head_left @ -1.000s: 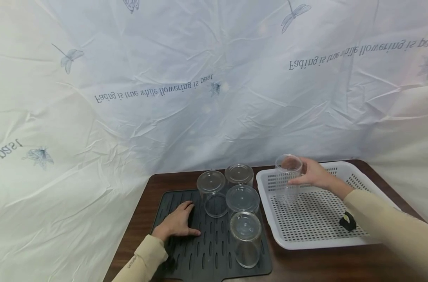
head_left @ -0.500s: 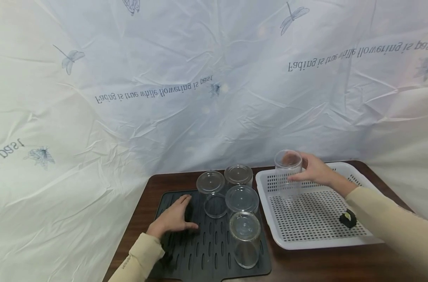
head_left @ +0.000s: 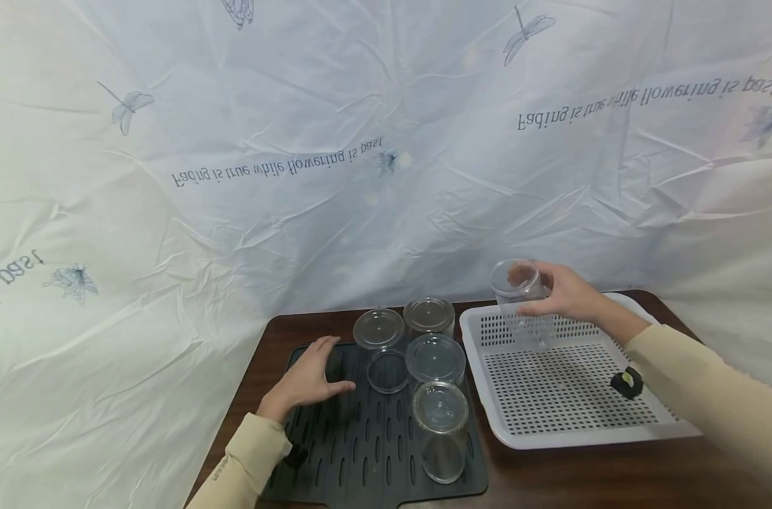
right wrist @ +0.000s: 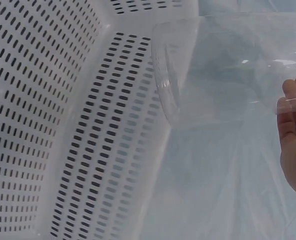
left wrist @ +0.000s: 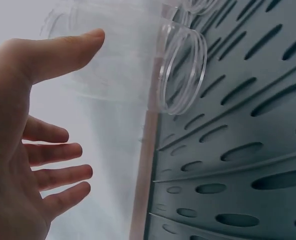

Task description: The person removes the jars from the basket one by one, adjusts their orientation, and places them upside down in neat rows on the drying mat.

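My right hand [head_left: 570,291] grips a clear plastic jar [head_left: 505,300] by its side, raised over the back left part of the white basket [head_left: 510,438]. The jar leans a little, its lower end toward the basket's middle. In the right wrist view, the fingers [right wrist: 288,122] lie against the jar [right wrist: 223,70], and much of the hand is outside the frame. My left hand [head_left: 305,382] hovers over the dark slotted mat [head_left: 354,459], thumb and fingers spread. Nearest to it is a clear jar [head_left: 379,329] on the mat; the thumb [left wrist: 70,57] overlaps that jar in the left wrist view.
Behind and beside that jar stand several more: one at the back [head_left: 429,314], one in the middle [head_left: 435,357] and one in front [head_left: 442,431]. A brown table [head_left: 519,481] carries mat and basket. A white printed sheet [head_left: 335,233] hangs behind.
My right hand has lifted the jar higher, and the jar has begun to tilt. The left hand has drifted up and left, away from the mat's middle.
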Demonstrator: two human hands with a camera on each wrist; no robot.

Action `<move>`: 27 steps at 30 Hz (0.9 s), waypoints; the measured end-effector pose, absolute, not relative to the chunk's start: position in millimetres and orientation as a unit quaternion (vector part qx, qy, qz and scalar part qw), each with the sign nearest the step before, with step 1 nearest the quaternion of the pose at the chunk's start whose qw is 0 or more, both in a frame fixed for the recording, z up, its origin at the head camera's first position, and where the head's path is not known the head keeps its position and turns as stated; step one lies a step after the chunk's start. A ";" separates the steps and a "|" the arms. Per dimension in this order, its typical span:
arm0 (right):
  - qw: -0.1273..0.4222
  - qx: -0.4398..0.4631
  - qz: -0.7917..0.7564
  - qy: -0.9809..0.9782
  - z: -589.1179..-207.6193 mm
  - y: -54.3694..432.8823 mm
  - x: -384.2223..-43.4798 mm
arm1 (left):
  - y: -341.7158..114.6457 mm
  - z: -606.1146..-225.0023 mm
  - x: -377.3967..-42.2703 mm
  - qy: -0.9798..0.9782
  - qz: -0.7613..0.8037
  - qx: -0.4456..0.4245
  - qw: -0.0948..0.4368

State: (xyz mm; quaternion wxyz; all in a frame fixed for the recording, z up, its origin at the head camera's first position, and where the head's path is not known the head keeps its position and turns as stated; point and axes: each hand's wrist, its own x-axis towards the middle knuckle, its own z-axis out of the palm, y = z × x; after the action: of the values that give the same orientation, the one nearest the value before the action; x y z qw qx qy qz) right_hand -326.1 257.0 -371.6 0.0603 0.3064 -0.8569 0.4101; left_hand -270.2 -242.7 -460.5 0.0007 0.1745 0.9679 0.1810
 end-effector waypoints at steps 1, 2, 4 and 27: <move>0.063 0.303 0.404 -0.861 -370.3 256.5 -326.0 | -242.1 -458.4 -269.9 0.967 0.187 0.175 -0.003; 0.065 0.301 0.399 -0.864 -368.9 255.8 -325.9 | -241.7 -456.4 -269.6 0.966 0.191 0.176 -0.006; 0.067 0.295 0.391 -0.869 -365.9 254.4 -325.9 | -240.5 -452.9 -269.5 0.965 0.193 0.177 -0.014; 0.105 0.287 0.345 -0.887 -328.6 227.9 -324.2 | -213.8 -405.1 -275.6 0.938 0.252 0.225 -0.083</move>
State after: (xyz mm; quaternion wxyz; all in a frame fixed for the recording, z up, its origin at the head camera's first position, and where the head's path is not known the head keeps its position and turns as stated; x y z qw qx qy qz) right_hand -324.2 227.9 -328.6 0.1047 0.2865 -0.8874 0.3455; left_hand -275.6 -213.8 -405.1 -0.0830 0.2248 0.9377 0.2517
